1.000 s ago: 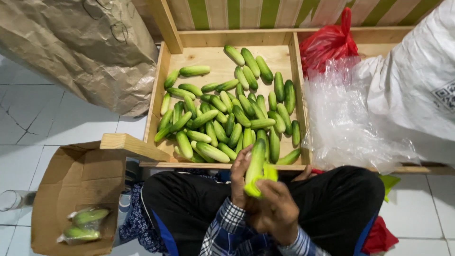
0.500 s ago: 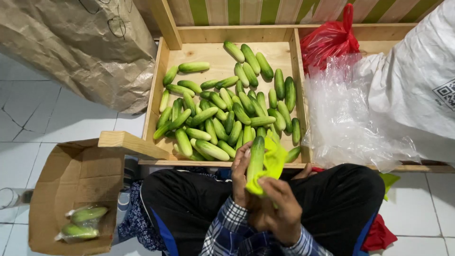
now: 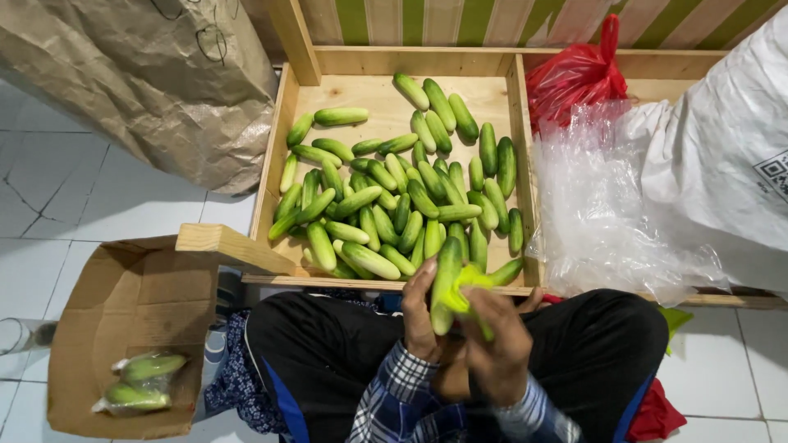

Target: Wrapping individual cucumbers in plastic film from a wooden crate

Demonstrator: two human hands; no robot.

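My left hand [image 3: 420,316] is wrapped around a green cucumber [image 3: 444,283], holding it upright over my lap. Pressed against that cucumber's lower half is a yellow-green cloth or strip [image 3: 466,289], gripped by my right hand [image 3: 502,349]. Just beyond my hands, a wooden crate [image 3: 271,160] holds several loose cucumbers [image 3: 386,197] piled in its middle.
A cardboard box [image 3: 123,328] at my left holds bagged cucumbers [image 3: 139,381]. A brown paper sack [image 3: 139,82] lies at the upper left. Clear plastic bags [image 3: 607,205], a red bag [image 3: 574,74] and a white sack [image 3: 722,156] sit on the right. White tiled floor surrounds me.
The yellow-green piece has shifted on the cucumber, spreading out to the right and then drawing back in against it. My hands stay over my lap.
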